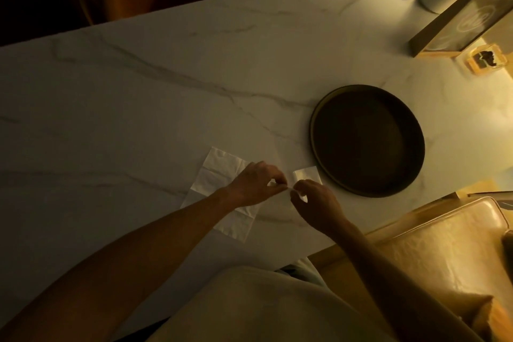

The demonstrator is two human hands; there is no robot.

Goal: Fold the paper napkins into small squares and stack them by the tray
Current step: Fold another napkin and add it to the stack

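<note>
Probably a café or restaurant, though the dim, warm light makes it hard to be sure — a marble-look table [194, 69] carries a round dark tray [327, 144], a framed sign [469, 14] and a small dish [484, 60], with padded seats [444, 253] alongside.

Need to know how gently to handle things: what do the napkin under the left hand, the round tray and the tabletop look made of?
Napkin: thin white paper, matte, with visible fold creases. Round tray: dark and matte with a raised rim, possibly metal or wood; the dim light leaves it open. Tabletop: pale with grey veins, smooth, marble or a marble-look surface.
</note>
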